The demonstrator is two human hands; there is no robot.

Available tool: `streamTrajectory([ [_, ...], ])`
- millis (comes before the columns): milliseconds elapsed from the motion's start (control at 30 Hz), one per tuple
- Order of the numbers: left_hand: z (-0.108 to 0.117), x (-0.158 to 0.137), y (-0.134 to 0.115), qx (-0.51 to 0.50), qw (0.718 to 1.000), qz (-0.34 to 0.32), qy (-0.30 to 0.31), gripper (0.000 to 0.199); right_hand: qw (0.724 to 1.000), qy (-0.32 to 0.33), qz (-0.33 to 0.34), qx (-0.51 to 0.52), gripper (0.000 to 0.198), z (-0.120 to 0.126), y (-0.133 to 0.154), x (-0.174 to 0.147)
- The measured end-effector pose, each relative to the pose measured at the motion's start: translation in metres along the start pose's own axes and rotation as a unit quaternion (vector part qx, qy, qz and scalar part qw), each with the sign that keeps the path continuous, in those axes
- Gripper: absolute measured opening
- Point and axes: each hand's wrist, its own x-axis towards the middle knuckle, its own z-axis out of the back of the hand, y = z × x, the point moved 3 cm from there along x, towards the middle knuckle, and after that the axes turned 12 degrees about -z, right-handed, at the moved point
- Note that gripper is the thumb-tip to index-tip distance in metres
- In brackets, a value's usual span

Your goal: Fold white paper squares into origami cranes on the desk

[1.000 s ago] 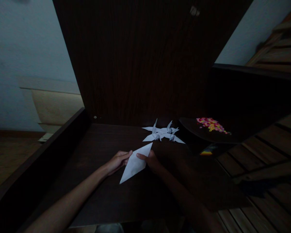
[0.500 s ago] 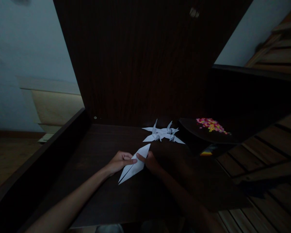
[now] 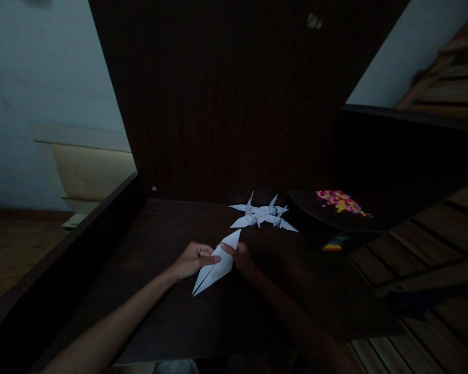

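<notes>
A white sheet of paper folded into a long diamond (image 3: 218, 267) is held above the dark desk, its lower end split into two points. My left hand (image 3: 197, 259) pinches its left edge, thumb on top and fingers curled beneath. On the upper right edge, my right hand (image 3: 242, 258) grips it with the thumb on the front face; its other fingers are mostly hidden behind the paper. Just beyond the upper tip, several folded white paper cranes (image 3: 261, 214) stand close together on the desk.
The dark wooden desk (image 3: 171, 223) has a tall back panel (image 3: 234, 104) and a raised left side board (image 3: 74, 244). At right, a dark curved shelf (image 3: 308, 205) carries a pink and yellow flower-like patch (image 3: 341, 201). Wooden slats (image 3: 425, 259) lie beyond the right side.
My right thumb has slid slightly up along the paper towards its upper tip. The left hand keeps its pinch, and the paper has barely shifted.
</notes>
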Motion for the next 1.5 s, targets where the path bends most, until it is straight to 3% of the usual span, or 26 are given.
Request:
streamTrajectory([
  [133,0.005,0.002,-0.003,-0.039,0.996,-0.014,-0.079,0.037,0.996,0.074,0.044,-0.019,0.035,-0.003,0.002,0.0],
  [233,0.009,0.003,-0.002,-0.042,0.992,-0.027,-0.115,0.036,0.994,0.079,0.05,-0.048,0.034,-0.003,0.004,-0.001],
  [433,0.003,0.003,-0.002,-0.063,0.996,-0.016,-0.053,0.036,0.996,0.048,0.052,-0.051,0.033,-0.001,0.01,-0.003],
  [567,0.001,0.002,-0.002,-0.077,0.996,-0.005,-0.044,0.041,0.996,0.042,0.051,-0.056,0.033,0.0,0.012,-0.002],
  [767,0.005,0.003,0.001,-0.09,0.994,-0.016,-0.057,0.038,0.995,0.064,0.058,-0.051,0.039,0.002,0.008,0.002],
  [1033,0.006,0.002,-0.004,-0.118,0.99,-0.021,-0.079,0.037,0.989,0.141,0.035,0.018,0.04,0.0,0.0,0.004],
  [1500,0.007,0.002,-0.005,-0.08,0.991,-0.035,-0.104,0.036,0.987,0.16,0.008,0.022,0.04,-0.002,-0.005,0.006],
])
